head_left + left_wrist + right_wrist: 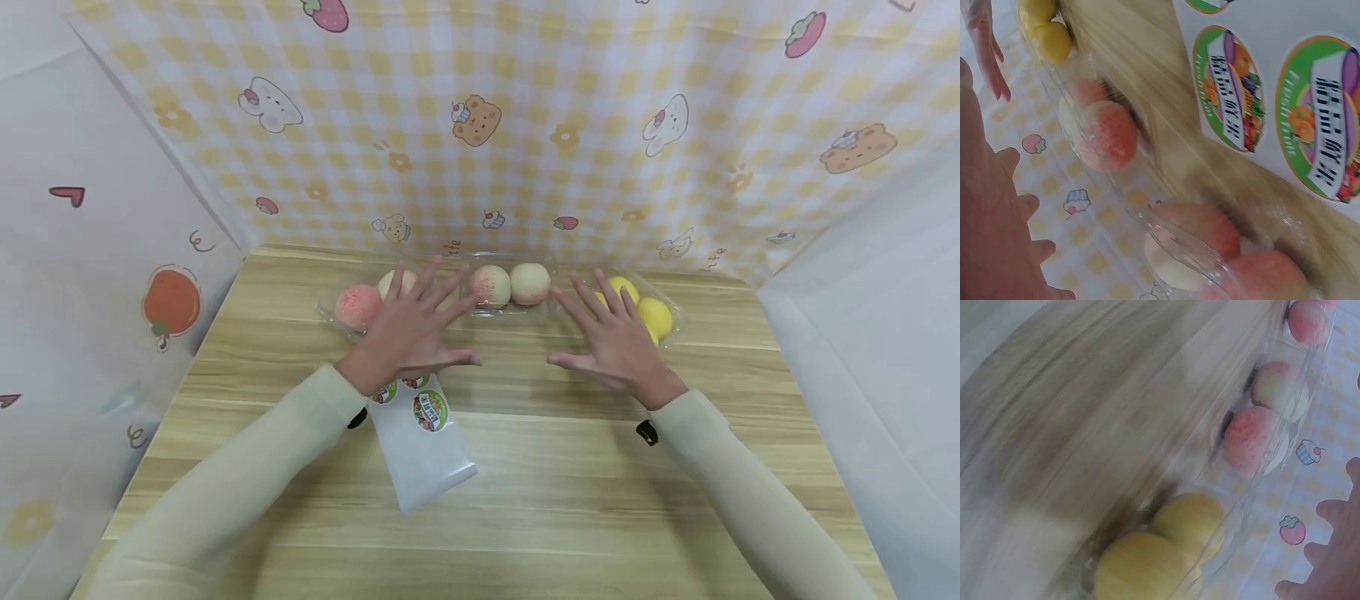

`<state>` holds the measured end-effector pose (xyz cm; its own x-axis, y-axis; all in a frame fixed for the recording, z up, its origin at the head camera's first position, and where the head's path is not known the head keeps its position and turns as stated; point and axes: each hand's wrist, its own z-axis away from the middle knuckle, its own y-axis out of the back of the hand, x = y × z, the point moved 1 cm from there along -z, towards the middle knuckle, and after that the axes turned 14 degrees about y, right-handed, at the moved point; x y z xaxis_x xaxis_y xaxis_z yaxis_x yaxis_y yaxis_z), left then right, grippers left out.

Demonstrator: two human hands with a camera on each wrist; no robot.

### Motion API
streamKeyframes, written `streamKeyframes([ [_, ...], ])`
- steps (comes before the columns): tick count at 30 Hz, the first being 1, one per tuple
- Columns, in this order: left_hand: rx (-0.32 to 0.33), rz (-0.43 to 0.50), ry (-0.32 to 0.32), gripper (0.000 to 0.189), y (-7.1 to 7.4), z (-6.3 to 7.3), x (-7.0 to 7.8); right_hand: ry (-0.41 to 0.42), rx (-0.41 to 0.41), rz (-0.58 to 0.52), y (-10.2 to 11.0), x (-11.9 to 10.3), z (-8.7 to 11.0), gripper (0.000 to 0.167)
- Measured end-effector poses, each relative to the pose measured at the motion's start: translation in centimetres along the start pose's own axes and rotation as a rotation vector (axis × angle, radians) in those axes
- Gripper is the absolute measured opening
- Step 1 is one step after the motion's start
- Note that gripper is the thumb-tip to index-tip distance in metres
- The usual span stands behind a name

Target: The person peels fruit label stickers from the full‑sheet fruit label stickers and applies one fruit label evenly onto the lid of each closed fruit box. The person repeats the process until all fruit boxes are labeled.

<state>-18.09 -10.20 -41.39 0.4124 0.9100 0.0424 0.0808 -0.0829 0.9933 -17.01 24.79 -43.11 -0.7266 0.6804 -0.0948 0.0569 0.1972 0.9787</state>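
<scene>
Both hands are spread flat with straight fingers over the table. My left hand [408,329] hovers by the left clear plastic box and partly covers it; in it lie a pink peach [357,307] and a paler one. My right hand [618,342] is over the near left part of another clear box that holds several yellow fruits [655,318]. Between the hands, at the back, a third clear box holds two peaches [491,287]. Below the left wrist lies a white sheet [423,458] with round fruit stickers [1229,90], its top hidden by the hand and sleeve.
The wooden table [555,500] stretches toward the front. A yellow checked cloth [570,175] with cartoon prints hangs right behind the boxes. White cloth [75,275] hangs along the left side, and more white cloth [885,333] along the right.
</scene>
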Motion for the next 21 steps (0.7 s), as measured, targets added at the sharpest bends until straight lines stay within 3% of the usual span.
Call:
streamKeyframes([
  [15,-0.025,0.001,0.047,0.098,-0.1,1.5,-1.4,-0.033,0.049,-0.008,-0.3,1.3,2.6,0.109],
  [21,-0.058,-0.01,0.081,0.099,-0.4,1.9,-2.4,-0.091,0.001,-0.026,-0.4,1.8,3.8,0.104],
])
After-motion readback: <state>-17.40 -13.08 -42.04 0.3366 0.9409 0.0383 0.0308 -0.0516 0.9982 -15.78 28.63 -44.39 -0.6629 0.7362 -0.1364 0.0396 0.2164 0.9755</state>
